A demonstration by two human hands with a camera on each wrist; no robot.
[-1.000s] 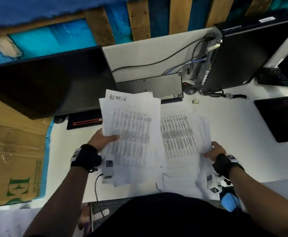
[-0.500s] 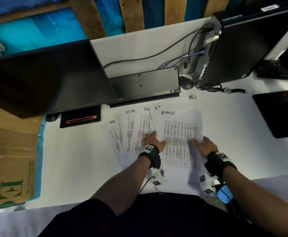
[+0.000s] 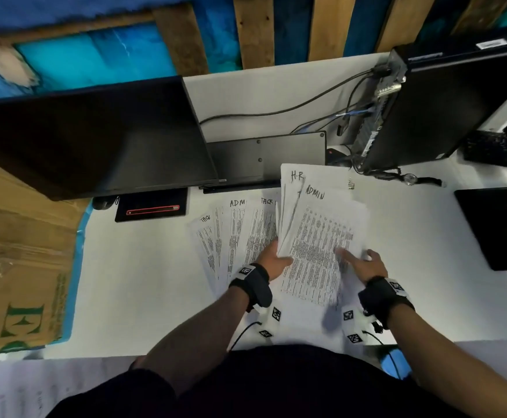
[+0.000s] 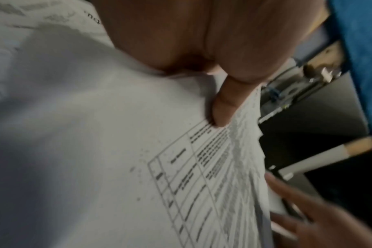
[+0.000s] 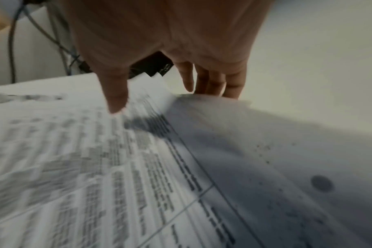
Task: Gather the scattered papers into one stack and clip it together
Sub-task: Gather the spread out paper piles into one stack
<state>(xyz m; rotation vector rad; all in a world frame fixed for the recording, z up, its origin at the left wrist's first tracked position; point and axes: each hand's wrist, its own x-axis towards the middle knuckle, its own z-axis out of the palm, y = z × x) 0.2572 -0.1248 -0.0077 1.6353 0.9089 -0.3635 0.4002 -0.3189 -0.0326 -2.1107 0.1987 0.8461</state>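
Observation:
My left hand (image 3: 276,260) grips the left edge of a lifted bundle of printed sheets (image 3: 321,236), topped by one marked ADMIN, with an H.R. sheet behind. In the left wrist view the thumb (image 4: 223,107) presses on the top sheet (image 4: 117,151). My right hand (image 3: 363,263) touches the bundle's right side with spread fingers. Its thumb (image 5: 117,94) lies on the print (image 5: 96,167), and the fingers reach past the edge. More sheets (image 3: 237,233), marked TACK and ADM, lie fanned on the white desk (image 3: 143,267) to the left. A small binder clip (image 3: 350,184) sits just behind the bundle.
A dark monitor (image 3: 89,137) stands at the back left with a black device (image 3: 153,208) under it. A computer case (image 3: 445,107) with cables (image 3: 276,111) is at the back right, a wristwatch (image 3: 409,178) before it. A black pad (image 3: 496,227) lies right, a cardboard box (image 3: 14,267) left.
Half a second ago both hands lay flat on sheets spread over the desk. Now my left hand has raised the right-hand bundle by its left edge, and the H.R. sheet stands up behind.

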